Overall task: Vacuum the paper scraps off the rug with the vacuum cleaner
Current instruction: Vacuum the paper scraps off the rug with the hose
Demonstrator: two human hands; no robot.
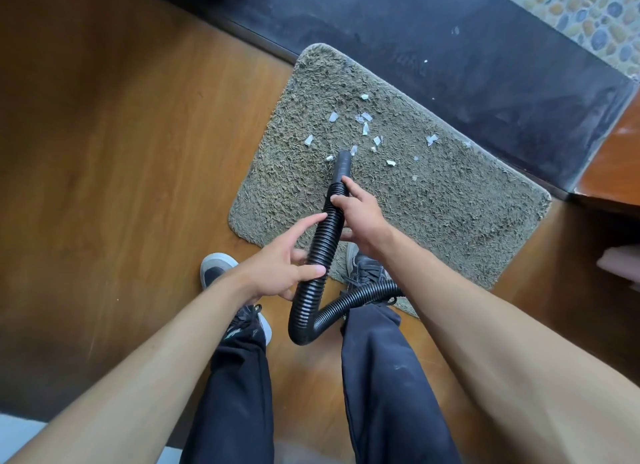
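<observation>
A grey-brown shaggy rug (433, 214) lies on the wooden floor, with several white paper scraps (365, 128) strewn over its far middle. A black ribbed vacuum hose (325, 242) runs up from between my legs, and its smooth nozzle (343, 162) points down at the rug among the nearest scraps. My right hand (360, 214) grips the hose just behind the nozzle. My left hand (284, 266) holds the hose lower down, thumb across it and index finger stretched along the ribs. The vacuum's body is out of view.
Brown wooden floor (121, 152) spreads left of the rug. A dark stone strip (467, 48) borders the rug's far edge, with pebble paving (588, 13) beyond. Wooden furniture (616, 159) stands at the right. My right shoe (363, 266) rests on the rug's near edge, my left shoe (216, 268) on the floor.
</observation>
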